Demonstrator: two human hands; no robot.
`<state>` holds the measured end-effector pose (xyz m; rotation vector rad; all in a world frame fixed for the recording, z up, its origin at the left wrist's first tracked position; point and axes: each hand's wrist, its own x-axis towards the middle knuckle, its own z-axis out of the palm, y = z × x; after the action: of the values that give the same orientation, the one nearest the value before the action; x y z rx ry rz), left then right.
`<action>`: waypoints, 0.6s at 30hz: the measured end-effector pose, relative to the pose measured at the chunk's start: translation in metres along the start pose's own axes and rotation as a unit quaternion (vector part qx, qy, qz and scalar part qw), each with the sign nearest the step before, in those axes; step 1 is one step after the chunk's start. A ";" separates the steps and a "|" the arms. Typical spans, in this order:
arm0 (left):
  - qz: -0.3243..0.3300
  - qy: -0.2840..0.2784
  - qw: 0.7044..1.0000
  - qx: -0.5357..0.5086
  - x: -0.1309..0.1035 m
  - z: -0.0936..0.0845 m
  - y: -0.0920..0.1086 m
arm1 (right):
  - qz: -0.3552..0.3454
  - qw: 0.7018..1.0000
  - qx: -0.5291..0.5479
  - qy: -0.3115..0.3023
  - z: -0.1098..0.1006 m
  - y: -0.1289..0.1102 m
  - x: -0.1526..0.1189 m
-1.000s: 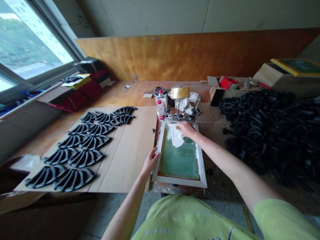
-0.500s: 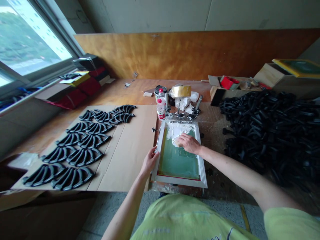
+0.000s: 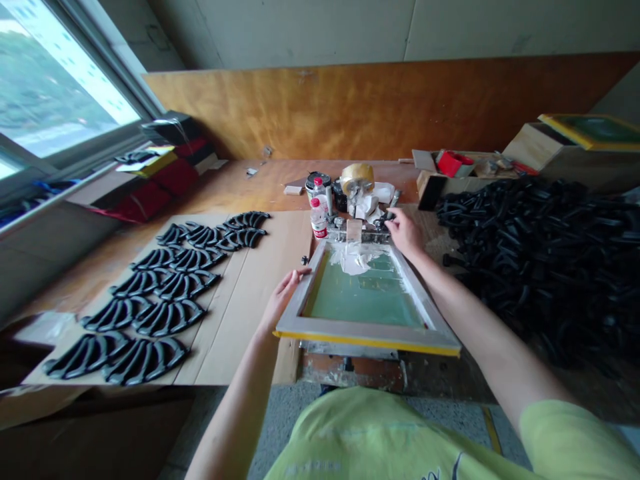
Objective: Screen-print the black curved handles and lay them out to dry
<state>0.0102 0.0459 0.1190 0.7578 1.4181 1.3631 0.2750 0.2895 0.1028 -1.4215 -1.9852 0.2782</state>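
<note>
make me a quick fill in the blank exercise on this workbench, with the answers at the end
The hand reaching farther forward is the person's ____ one.
The strip along the near edge of the screen frame is coloured ____.
The two bottles have ____ caps.
The black fan-shaped pieces lie on cardboard to the ____ of the screen frame.

Missing words: right; yellow; red; left

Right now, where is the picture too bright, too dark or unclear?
Head view: window brightest, partly washed out; head view: black pile dark at right, single pieces merging; head view: screen frame edges fairly clear; head view: print on the green shirt too soft to read.
</note>
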 end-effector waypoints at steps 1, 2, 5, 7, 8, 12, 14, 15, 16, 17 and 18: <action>0.039 -0.002 0.999 -0.022 0.006 0.005 0.011 | 0.051 0.998 0.003 0.019 -0.004 0.015 -0.007; 0.071 -0.010 0.996 -0.047 0.013 0.010 0.022 | 0.093 0.995 0.005 0.018 -0.004 0.029 -0.017; 0.098 -0.041 0.988 -0.109 0.034 0.026 0.045 | 0.091 0.991 0.022 -0.097 0.012 0.048 -0.061; 0.088 -0.012 0.987 -0.136 0.042 0.036 0.046 | -0.006 0.983 0.020 -0.184 0.030 0.041 -0.090; 0.082 0.013 0.986 -0.146 0.043 0.041 0.040 | -0.048 0.977 0.003 -0.209 0.038 0.033 -0.101; -0.090 -0.020 0.990 -0.110 0.021 0.061 -0.020 | -0.097 0.972 -0.061 -0.208 0.050 -0.013 -0.132; -0.198 -0.065 0.974 -0.085 0.004 0.067 -0.057 | -0.132 0.972 -0.050 -0.190 0.048 -0.040 -0.151; -0.226 -0.068 0.968 -0.087 -0.003 0.067 -0.072 | -0.169 0.967 -0.039 -0.186 0.048 -0.053 -0.161; -0.243 -0.056 0.964 -0.088 -0.009 0.064 -0.084 | -0.217 0.956 -0.024 -0.195 0.047 -0.063 -0.171; -0.248 -0.033 0.964 -0.085 -0.012 0.057 -0.093 | -0.261 0.943 -0.003 -0.204 0.047 -0.069 -0.179; -0.246 -0.005 0.967 -0.071 -0.012 0.047 -0.099 | -0.293 0.932 0.021 -0.210 0.044 -0.068 -0.183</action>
<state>0.0760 0.0338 0.0321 0.2879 1.3678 1.0538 0.2290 0.1075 0.0330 -0.7159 -2.6276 0.3695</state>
